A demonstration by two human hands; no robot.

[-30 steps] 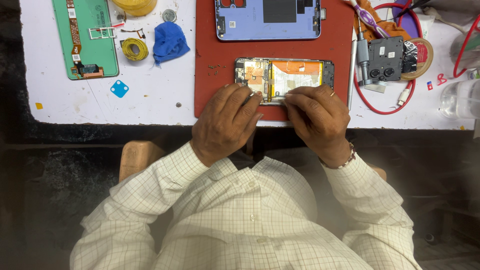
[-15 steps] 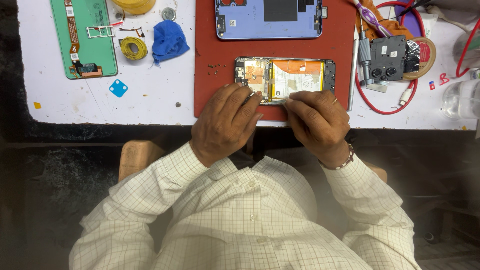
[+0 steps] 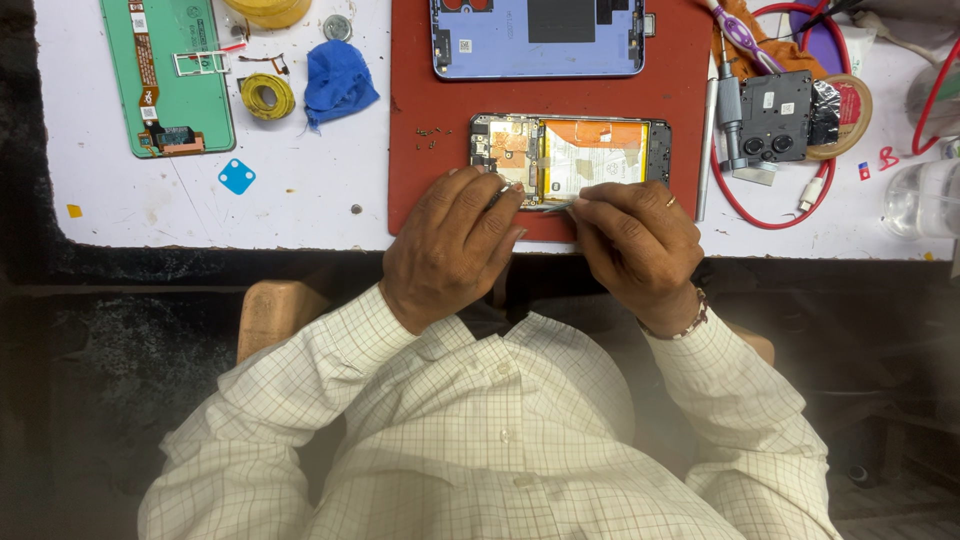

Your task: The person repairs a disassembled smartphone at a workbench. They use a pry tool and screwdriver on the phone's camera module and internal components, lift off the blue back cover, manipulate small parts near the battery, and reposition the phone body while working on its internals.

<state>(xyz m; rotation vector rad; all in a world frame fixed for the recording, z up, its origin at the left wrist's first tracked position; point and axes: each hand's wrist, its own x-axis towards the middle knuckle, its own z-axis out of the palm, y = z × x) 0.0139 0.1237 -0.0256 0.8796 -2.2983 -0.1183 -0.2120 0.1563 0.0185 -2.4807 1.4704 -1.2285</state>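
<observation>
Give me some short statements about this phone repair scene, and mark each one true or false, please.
1. The opened phone lies on a red mat. True.
2. The left hand rests on the blue cloth. False: it is at the opened phone's near edge.
3. A lilac back cover lies beyond the opened phone. True.
4. The green panel lies on the red mat. False: it lies on the white table.
5. The right hand wears a ring. True.

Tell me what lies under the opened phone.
The opened phone lies on a red rectangular mat on the white table. Both hands cover its near edge; anything beneath the phone itself is hidden.
</observation>
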